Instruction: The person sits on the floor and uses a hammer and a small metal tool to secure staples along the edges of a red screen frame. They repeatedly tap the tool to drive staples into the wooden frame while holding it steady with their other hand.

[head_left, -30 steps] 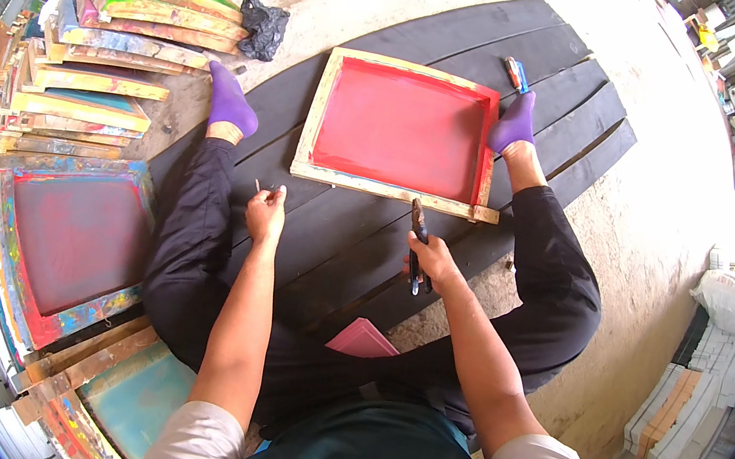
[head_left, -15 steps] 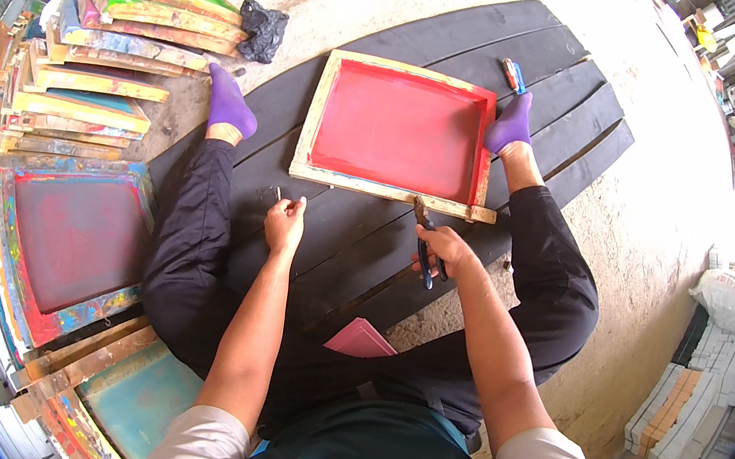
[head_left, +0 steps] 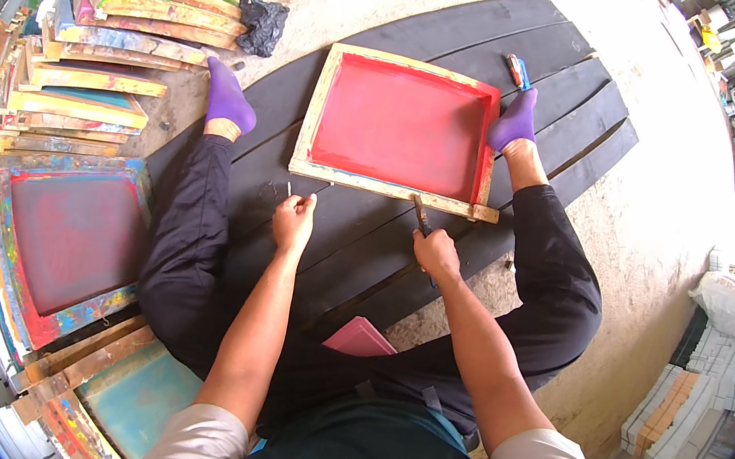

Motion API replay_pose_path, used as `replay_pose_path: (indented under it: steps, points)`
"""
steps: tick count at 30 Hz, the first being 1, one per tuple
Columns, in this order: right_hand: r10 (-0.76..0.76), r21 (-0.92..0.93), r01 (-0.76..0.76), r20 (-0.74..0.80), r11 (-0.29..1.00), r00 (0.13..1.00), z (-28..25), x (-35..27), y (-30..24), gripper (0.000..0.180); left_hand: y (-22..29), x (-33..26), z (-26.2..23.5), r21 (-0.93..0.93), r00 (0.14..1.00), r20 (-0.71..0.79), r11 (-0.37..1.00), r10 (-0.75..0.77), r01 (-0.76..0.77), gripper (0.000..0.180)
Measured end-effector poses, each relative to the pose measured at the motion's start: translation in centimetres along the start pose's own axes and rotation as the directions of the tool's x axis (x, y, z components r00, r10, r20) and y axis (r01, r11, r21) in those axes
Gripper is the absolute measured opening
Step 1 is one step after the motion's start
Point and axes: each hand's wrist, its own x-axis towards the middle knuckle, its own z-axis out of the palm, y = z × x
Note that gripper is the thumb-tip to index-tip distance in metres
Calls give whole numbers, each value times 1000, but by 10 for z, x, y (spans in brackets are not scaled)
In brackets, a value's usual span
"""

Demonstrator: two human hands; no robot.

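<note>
Metal-tipped tool was gripped in the closed fingers of the right hand, its tip against the near wooden edge of the red screen frame. Left hand pinched a small thin nail-like piece; exact kind could not be told. Frame lay flat on dark planks between purple-socked feet. Stacked paint-stained frames stood to the left.

Both bare forearms are being stretched forward; the left hand is being pinched shut, the right hand fisted.
</note>
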Motion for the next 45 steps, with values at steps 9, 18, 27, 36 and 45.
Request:
replay_pose_path:
  steps: [9, 18, 27, 36, 45]
  points:
    - [-96, -175, 63, -189, 983, 977, 16, -6, 5, 49, 11, -13, -2, 41, 999, 12, 998, 45, -46, 37]
    - [-352, -443, 217, -251, 870, 901, 18, 29, 38, 41, 13, -24, 1, 23, 996, 35, 996, 80, -81, 35]
    - [-445, -318, 391, -117, 864, 888, -3, 32, 49, 40, 2, -23, 7, -7, 993, 75, 996, 92, -91, 36]
    - [-203, 423, 58, 304, 904, 931, -25, 8, 23, 40, 4, -25, 8, -40, 993, 101, 998, 57, -54, 34]
    - [-90, 356, -22, 294, 934, 952, -25, 12, 7, 44, 9, -25, 6, -30, 992, 97, 997, 75, -73, 34]
